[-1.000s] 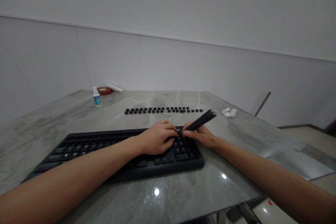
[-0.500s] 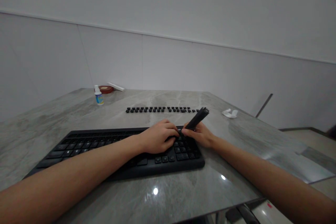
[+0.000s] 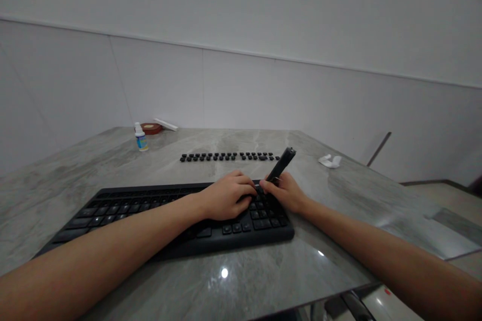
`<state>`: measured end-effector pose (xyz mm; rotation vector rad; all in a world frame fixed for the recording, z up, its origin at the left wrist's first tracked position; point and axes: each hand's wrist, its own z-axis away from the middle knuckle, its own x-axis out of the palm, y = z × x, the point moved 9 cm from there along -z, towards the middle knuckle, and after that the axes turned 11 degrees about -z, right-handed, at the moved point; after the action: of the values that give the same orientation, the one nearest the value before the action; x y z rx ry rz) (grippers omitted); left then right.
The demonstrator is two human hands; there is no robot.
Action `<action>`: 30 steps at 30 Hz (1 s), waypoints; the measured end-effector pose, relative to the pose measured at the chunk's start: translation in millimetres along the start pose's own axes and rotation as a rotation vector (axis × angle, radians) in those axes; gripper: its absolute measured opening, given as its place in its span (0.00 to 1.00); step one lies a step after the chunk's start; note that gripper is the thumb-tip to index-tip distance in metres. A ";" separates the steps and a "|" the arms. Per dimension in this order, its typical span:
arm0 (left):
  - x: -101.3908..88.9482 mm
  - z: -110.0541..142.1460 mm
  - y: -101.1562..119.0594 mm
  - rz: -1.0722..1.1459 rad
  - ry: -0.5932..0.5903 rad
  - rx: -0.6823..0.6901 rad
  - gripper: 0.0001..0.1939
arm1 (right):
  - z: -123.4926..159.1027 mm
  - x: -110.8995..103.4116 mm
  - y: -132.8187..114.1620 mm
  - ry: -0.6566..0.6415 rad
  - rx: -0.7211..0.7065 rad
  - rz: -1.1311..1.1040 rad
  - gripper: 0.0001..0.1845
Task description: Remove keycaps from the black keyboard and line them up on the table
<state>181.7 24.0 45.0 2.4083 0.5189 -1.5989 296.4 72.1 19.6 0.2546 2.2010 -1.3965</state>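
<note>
A black keyboard (image 3: 211,243) lies on the grey marbled table in front of me. My left hand (image 3: 230,195) rests over its right part, fingers curled down at the number pad. What the left fingertips hold, if anything, is hidden. Beside them, at the keyboard's upper right, my right hand (image 3: 284,191) is closed around a slim black-handled tool (image 3: 280,165). The tool leans up and to the right. Its lower end is hidden behind the fingers, close to the left fingertips and the keys.
Two rows of loose black keycaps (image 3: 214,157) lie behind the keyboard. A small white bottle (image 3: 141,139), a reddish-brown box (image 3: 152,129) and a white strip (image 3: 165,124) stand at the back left. Crumpled white tissue (image 3: 330,161) lies on the right.
The tool in my right hand has tipped a little more upright, its upper end shifting left and up. My left hand and the keyboard stay in place.
</note>
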 end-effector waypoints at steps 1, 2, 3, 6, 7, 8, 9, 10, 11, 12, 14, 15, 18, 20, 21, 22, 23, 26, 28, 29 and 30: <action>-0.1 0.0 0.0 0.000 0.001 0.000 0.12 | 1.1 0.5 -4.0 0.000 -0.035 0.066 0.20; -0.2 0.0 0.2 0.000 0.001 0.001 0.12 | 2.4 1.9 -8.6 -0.007 -0.075 0.136 0.20; -0.4 -0.1 0.5 -0.001 0.001 0.003 0.12 | 3.7 3.7 -13.1 -0.017 -0.112 0.203 0.21; -0.9 -0.4 1.3 -0.007 0.002 0.008 0.11 | 5.5 8.7 -21.9 -0.035 -0.169 0.339 0.23; -1.0 -0.5 1.4 -0.009 0.001 0.009 0.11 | 5.0 9.4 -22.7 -0.032 -0.164 0.361 0.23; -1.1 -0.5 1.6 -0.010 0.001 0.011 0.11 | 4.0 9.2 -22.1 -0.021 -0.143 0.376 0.24; -1.3 -0.6 1.8 -0.011 0.001 0.013 0.11 | 2.5 8.3 -20.1 -0.006 -0.107 0.384 0.24; -1.3 -0.6 2.0 -0.012 0.001 0.015 0.11 | 1.0 6.8 -17.2 0.013 -0.062 0.384 0.25; -1.4 -0.7 2.5 -0.013 0.000 0.018 0.11 | -0.3 4.9 -14.0 0.036 -0.015 0.373 0.25; -1.5 -0.8 2.8 -0.015 0.000 0.020 0.12 | -1.3 2.7 -10.9 0.060 0.029 0.353 0.24; -1.8 -1.1 3.4 -0.019 -0.003 0.019 0.13 | -2.3 -1.3 -6.8 0.108 0.091 0.307 0.23; -1.8 -1.2 3.5 -0.023 -0.004 0.016 0.13 | -2.4 -3.0 -6.0 0.128 0.106 0.294 0.22; -1.5 -1.1 3.2 -0.043 -0.011 0.004 0.13 | -1.4 -8.2 -5.2 0.184 0.137 0.297 0.21; -0.5 -0.7 2.4 -0.062 -0.017 -0.003 0.14 | -0.8 -8.9 -6.8 0.196 0.125 0.279 0.19; 0.0 -0.3 1.8 -0.071 -0.019 -0.007 0.14 | -0.8 -8.6 -8.1 0.196 0.111 0.263 0.18; 0.4 0.0 1.2 -0.077 -0.020 -0.011 0.14 | -0.8 -8.0 -9.5 0.195 0.094 0.245 0.17; 0.7 0.4 0.6 -0.082 -0.021 -0.015 0.14 | -0.8 -7.6 -10.7 0.196 0.079 0.229 0.16; 1.3 1.1 -0.8 -0.093 -0.025 -0.027 0.14 | -0.5 -8.2 -9.8 0.216 0.087 0.190 0.16; 1.5 1.2 -0.9 -0.100 -0.031 -0.030 0.14 | -0.1 -8.9 -7.9 0.230 0.105 0.172 0.16; 1.6 1.1 -0.8 -0.104 -0.034 -0.031 0.14 | 0.0 -8.9 -7.5 0.233 0.107 0.169 0.16; 1.7 1.0 -0.7 -0.108 -0.037 -0.032 0.14 | -0.1 -8.4 -7.8 0.229 0.100 0.169 0.17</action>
<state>181.2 24.6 43.1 2.3597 0.6727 -1.6612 300.2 69.7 30.2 0.6511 2.2303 -1.4449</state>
